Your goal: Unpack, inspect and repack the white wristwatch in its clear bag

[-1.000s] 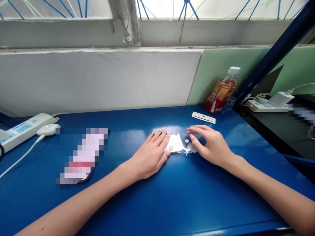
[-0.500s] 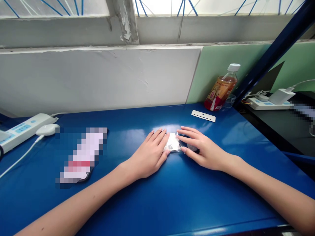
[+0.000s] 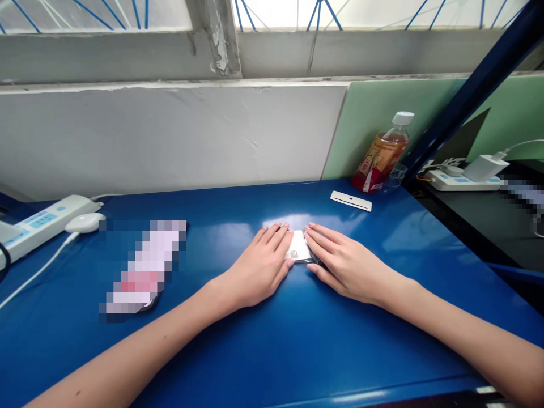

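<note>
A small white packet (image 3: 300, 245), with what looks like clear plastic around it, lies flat on the blue table (image 3: 272, 351). My left hand (image 3: 258, 267) rests palm down over its left part, fingers stretched out. From the other side my right hand (image 3: 348, 262) lies over the packet's right part, its fingers extended close together and the thumb apart. Only the middle strip of the packet shows between the two hands; both ends are hidden under the fingers. Neither hand is wrapped around it.
Behind my right hand are a flat white slotted strip (image 3: 351, 201) and a drink bottle (image 3: 381, 156). To the left lie a blurred-out phone (image 3: 147, 266), a white charger with cable (image 3: 85, 222) and a power strip (image 3: 46, 221). A blue post (image 3: 467, 90) slants at right.
My right hand has lowered onto the packet's right part, and its fingers have come closer together, covering the clear plastic seen there before. My left hand has stayed in place.
</note>
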A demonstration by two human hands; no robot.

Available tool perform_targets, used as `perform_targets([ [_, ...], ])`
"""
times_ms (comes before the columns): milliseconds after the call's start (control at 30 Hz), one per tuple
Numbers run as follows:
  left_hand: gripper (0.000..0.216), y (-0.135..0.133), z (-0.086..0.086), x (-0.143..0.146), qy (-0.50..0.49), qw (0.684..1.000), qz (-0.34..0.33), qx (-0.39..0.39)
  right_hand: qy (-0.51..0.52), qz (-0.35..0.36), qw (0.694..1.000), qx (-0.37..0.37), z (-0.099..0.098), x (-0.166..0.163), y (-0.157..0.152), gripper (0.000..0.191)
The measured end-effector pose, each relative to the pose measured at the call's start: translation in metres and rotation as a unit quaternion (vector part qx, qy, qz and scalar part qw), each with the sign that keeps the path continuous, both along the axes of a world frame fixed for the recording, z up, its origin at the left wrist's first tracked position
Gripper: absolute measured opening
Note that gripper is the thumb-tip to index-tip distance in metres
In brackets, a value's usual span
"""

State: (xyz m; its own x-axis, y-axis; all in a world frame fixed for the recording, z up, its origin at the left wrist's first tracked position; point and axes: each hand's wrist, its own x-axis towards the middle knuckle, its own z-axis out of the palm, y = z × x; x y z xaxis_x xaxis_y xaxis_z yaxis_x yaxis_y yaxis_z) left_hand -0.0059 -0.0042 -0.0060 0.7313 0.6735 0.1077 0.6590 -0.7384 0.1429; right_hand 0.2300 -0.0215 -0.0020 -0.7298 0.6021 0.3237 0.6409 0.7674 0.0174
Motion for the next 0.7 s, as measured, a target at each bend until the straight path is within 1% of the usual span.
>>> perform_targets([
  [133,0.055,0.000,0.001,0.001,-0.004,1.000,-0.002,-0.015,-0.016,0.006,1.000,0.017,0.001,-0.003,0.000,0.052],
  [267,0.054,0.001,0.001,0.001,-0.015,1.000,-0.004,-0.023,0.016,0.011,1.000,0.000,0.000,-0.005,0.003,0.050],
  [367,0.055,0.001,0.000,0.000,-0.031,0.999,-0.010,-0.018,0.060,0.009,0.998,-0.025,-0.002,-0.004,0.007,0.046],
  [500,0.053,0.002,-0.001,-0.002,-0.049,0.999,-0.011,-0.019,0.136,-0.004,0.987,-0.089,-0.005,0.007,0.017,0.036],
  [600,0.052,0.002,0.000,-0.003,-0.073,0.997,-0.022,-0.028,0.193,-0.025,0.976,-0.101,-0.011,0.016,0.026,0.036],
  [700,0.050,0.002,0.002,-0.004,-0.094,0.994,-0.042,-0.039,0.230,-0.013,0.966,-0.115,-0.015,0.019,0.030,0.038],
])
